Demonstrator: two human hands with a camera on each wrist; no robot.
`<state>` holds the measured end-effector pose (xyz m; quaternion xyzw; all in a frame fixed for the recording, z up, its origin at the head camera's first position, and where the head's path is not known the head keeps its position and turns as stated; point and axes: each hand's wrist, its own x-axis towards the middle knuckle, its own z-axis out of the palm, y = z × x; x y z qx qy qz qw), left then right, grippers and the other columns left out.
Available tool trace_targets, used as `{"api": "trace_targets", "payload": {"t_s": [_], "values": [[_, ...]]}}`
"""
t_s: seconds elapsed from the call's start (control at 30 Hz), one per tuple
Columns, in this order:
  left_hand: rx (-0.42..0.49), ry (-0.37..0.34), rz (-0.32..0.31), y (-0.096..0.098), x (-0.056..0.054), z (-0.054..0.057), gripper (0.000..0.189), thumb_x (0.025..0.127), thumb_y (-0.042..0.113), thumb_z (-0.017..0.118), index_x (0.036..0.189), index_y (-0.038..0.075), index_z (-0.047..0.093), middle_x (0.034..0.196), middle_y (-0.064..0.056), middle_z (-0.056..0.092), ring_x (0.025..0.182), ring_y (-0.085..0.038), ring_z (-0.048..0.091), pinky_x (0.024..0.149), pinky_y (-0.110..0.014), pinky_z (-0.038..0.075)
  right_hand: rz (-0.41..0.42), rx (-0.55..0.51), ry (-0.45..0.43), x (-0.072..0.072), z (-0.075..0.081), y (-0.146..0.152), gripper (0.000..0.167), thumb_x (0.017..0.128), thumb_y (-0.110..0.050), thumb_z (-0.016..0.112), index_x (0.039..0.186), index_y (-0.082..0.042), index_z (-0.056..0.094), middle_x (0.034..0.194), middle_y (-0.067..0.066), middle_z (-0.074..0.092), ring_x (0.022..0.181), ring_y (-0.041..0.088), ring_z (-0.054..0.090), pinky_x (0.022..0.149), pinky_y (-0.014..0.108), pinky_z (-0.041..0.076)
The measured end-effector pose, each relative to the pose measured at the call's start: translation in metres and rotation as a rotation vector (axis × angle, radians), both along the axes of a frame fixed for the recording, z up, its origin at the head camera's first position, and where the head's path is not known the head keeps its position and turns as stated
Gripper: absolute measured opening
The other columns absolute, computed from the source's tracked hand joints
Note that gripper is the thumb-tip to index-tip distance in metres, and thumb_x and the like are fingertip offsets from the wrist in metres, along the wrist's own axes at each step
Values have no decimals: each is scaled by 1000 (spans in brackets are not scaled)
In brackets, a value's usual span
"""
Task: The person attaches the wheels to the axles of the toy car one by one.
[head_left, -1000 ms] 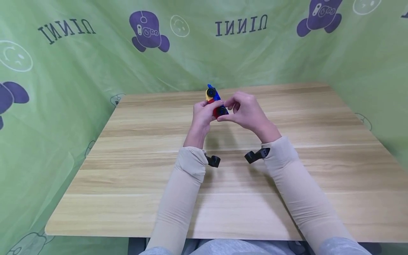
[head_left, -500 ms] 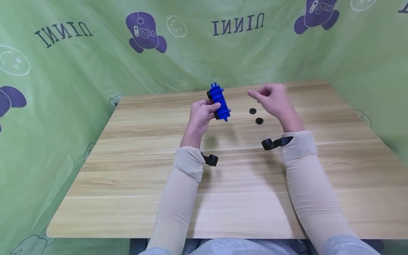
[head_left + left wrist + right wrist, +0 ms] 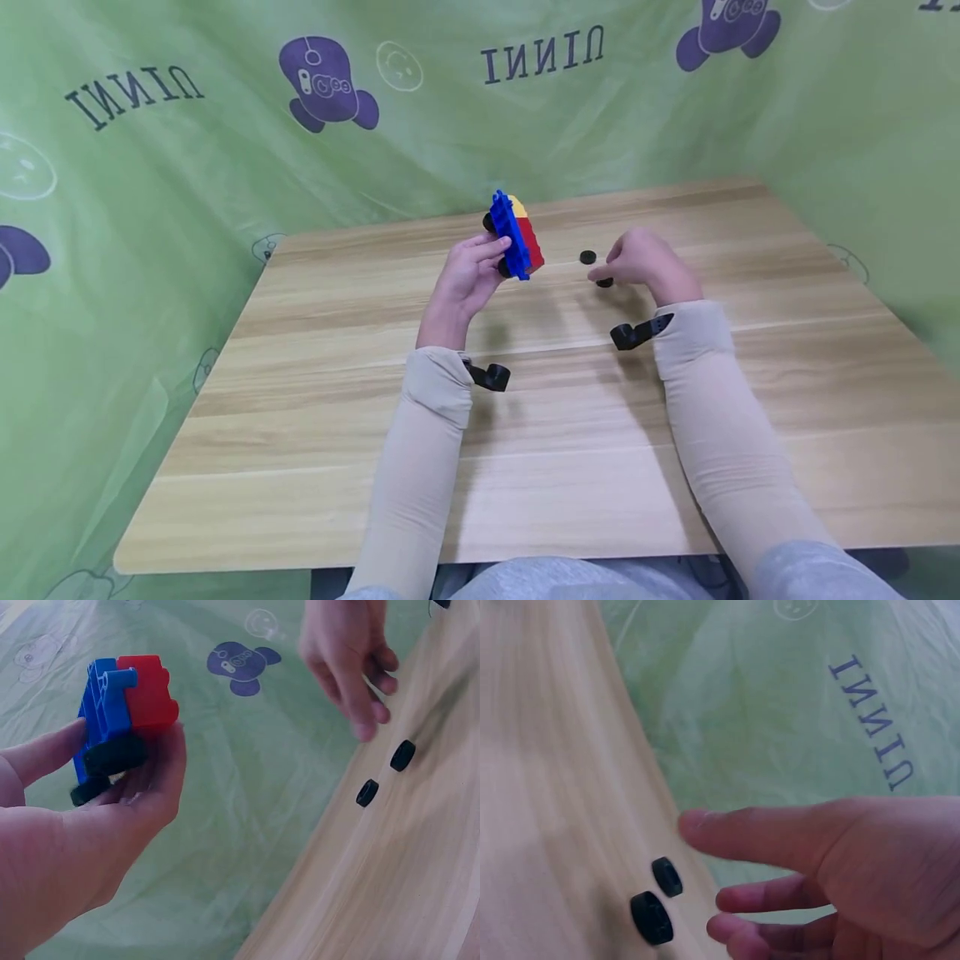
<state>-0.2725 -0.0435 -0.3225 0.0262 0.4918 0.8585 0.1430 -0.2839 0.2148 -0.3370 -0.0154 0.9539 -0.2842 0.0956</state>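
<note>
My left hand (image 3: 468, 275) holds a toy car (image 3: 510, 233) between thumb and fingers, above the table. The car has a blue chassis with red and yellow blocks on it. Two black wheels (image 3: 116, 755) sit along its lower side in the left wrist view, and a bare blue axle peg (image 3: 120, 679) sticks out on the opposite side. Two loose black wheels lie on the table, a farther one (image 3: 588, 257) and a nearer one (image 3: 604, 283). Just over the nearer wheel hovers my right hand (image 3: 648, 265), thumb extended and fingers loosely bent, gripping nothing.
Under both arms spreads a light wooden table (image 3: 337, 417). A green printed cloth (image 3: 450, 150) hangs behind it and along both sides. Each wrist carries a small black camera mount (image 3: 491, 377).
My right hand has left the car, moved right and come down over the loose wheels. My left hand has turned the car, so its red and yellow blocks now face right.
</note>
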Motion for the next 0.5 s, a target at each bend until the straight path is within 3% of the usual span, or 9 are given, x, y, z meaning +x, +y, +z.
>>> {"api": "trace_targets", "payload": {"t_s": [0.2, 0.37, 0.5], "values": [[-21, -16, -41, 0, 1, 1, 49, 101, 4, 57, 145, -12, 42, 147, -26, 51, 136, -43, 51, 118, -46, 39, 40, 7, -81, -3, -12, -4, 48, 83, -31, 82, 112, 4, 70, 105, 15, 66, 91, 28, 54, 78, 38, 48], [-66, -27, -28, 0, 1, 1, 48, 98, 5, 63, 141, -10, 48, 141, -25, 56, 130, -47, 55, 114, -47, 43, 43, 14, -51, -3, -18, -8, 34, 83, -28, 81, 100, 1, 74, 90, 10, 64, 84, 26, 52, 72, 36, 44], [-96, -29, -38, 0, 2, 1, 44, 96, 3, 65, 137, -9, 54, 139, -25, 59, 126, -46, 58, 113, -46, 44, 25, 19, -24, -3, -21, -8, 29, 84, -23, 79, 99, 2, 73, 92, 12, 65, 85, 26, 54, 73, 36, 45]]}}
